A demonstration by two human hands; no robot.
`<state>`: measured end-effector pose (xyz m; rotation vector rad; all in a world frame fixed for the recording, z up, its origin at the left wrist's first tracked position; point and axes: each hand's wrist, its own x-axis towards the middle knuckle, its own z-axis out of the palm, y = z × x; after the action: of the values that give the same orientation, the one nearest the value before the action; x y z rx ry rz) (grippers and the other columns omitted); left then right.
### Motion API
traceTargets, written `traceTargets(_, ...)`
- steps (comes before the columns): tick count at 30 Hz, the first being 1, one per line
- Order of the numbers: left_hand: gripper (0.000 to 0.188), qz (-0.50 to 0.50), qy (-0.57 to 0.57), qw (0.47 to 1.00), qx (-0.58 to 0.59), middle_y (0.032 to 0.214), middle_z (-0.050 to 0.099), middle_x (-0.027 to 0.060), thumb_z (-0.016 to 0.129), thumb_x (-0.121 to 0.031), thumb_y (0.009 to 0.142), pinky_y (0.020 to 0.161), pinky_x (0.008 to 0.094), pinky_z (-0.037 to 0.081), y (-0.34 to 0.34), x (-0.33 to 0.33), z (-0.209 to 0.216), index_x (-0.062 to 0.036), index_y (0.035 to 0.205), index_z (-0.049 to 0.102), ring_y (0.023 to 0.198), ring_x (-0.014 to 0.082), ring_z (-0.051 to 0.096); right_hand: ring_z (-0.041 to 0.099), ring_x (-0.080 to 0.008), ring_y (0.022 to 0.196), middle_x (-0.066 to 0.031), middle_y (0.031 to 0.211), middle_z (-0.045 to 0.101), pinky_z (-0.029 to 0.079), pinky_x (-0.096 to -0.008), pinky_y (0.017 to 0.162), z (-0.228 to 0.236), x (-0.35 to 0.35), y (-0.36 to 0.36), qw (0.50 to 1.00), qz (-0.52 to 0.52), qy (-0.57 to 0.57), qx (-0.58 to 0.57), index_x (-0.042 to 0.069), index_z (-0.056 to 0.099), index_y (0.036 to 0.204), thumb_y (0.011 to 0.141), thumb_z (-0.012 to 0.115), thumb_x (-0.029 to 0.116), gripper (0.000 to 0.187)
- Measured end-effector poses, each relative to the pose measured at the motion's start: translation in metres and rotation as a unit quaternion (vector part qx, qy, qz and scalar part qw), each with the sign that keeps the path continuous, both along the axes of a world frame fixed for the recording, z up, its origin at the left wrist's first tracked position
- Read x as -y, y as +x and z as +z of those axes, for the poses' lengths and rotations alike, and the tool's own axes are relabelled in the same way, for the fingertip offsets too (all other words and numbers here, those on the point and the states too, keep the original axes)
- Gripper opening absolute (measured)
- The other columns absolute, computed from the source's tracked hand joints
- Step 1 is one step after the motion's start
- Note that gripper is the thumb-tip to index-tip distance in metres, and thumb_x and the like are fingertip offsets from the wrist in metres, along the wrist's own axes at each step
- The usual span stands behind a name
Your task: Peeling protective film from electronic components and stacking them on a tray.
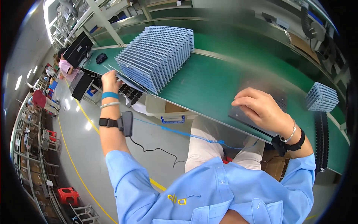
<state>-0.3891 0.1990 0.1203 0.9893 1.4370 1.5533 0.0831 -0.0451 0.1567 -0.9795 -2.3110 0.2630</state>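
Note:
My left hand (110,80) is closed at the left end of a large stack of upright, light blue panels (154,54), beside the bench's front edge. Its fingers are partly hidden, and what they grip, perhaps the edge of a thin board, is hard to make out. Just right of that hand, a black toothed rack (129,93) shows below the stack. My right hand (259,108) hovers, with nothing visible in it, over a dark flat plate (244,119) on the green bench (209,80). Its fingers are loosely bent, with gaps between them.
A smaller stack of light blue panels (322,98) stands at the far right, behind a black ribbed strip (321,138). A blue coiled cord (186,134) crosses my lap from the left wrist. A computer mouse (101,58) and a monitor (78,48) sit at the left.

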Motion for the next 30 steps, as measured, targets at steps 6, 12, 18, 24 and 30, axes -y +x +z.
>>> traceTargets(6, 0.02, 0.055, 0.082, 0.994, -0.055, 0.058, 0.045, 0.0025, 0.049, -0.007, 0.081, 0.051, 0.034, 0.041, -0.057, 0.025, 0.051, -0.0031, 0.062, 0.049, 0.056, 0.0174, 0.049, 0.058, -0.0283, 0.088, -0.0114, 0.098, 0.058, 0.048, -0.0352, 0.075, -0.009, 0.022, 0.035, 0.996, -0.032, -0.051, -0.062, 0.004, 0.06, 0.099, 0.078, 0.057, -0.004, 0.023)
traceTargets(12, 0.035, -0.021, 0.219, 0.947, -0.234, 0.104, 0.061, 0.0092, 0.045, 0.0, 0.084, 0.08, 0.0257, 0.046, 0.019, 0.101, 0.126, 0.0062, 0.119, 0.051, 0.088, 0.0159, 0.059, 0.057, -0.0187, 0.091, -0.009, 0.1, 0.055, 0.049, -0.0293, 0.075, -0.012, 0.028, 0.066, 0.985, -0.1, -0.011, -0.14, 0.005, 0.055, 0.112, 0.084, 0.055, 0.001, 0.029)
traceTargets(18, 0.041, -0.297, 0.183, 0.874, -0.338, 0.125, 0.051, 0.013, 0.047, -0.003, 0.091, 0.094, 0.0265, 0.039, 0.149, 0.145, 0.135, 0.0066, 0.13, 0.04, 0.109, 0.0162, 0.051, 0.054, -0.0193, 0.108, -0.0088, 0.117, 0.057, 0.043, -0.0315, 0.091, 0.016, -0.034, 0.07, 0.942, -0.301, 0.09, -0.121, 0.005, 0.052, 0.122, 0.085, 0.063, 0.02, 0.042)
traceTargets(24, 0.034, -0.543, 0.297, 0.628, -0.472, 0.117, 0.058, 0.0115, 0.049, 0.002, 0.086, 0.091, 0.0278, 0.042, 0.303, 0.107, 0.088, 0.0028, 0.12, 0.051, 0.106, 0.0204, 0.056, 0.057, -0.0102, 0.09, -0.0037, 0.098, 0.062, 0.047, -0.0249, 0.081, -0.011, -0.01, 0.104, 0.907, -0.127, -0.149, -0.373, 0.004, 0.058, 0.112, 0.084, 0.065, 0.013, 0.03)
traceTargets(30, 0.043, -0.594, 0.388, 0.555, -0.435, 0.123, 0.055, 0.0119, 0.056, 0.003, 0.081, 0.093, 0.0286, 0.041, 0.36, 0.103, 0.041, 0.0015, 0.124, 0.049, 0.111, 0.0227, 0.054, 0.058, -0.0081, 0.087, -0.0012, 0.094, 0.064, 0.047, -0.0236, 0.08, -0.056, 0.054, 0.127, 0.845, -0.253, -0.159, -0.443, 0.006, 0.061, 0.103, 0.081, 0.069, 0.014, 0.025)
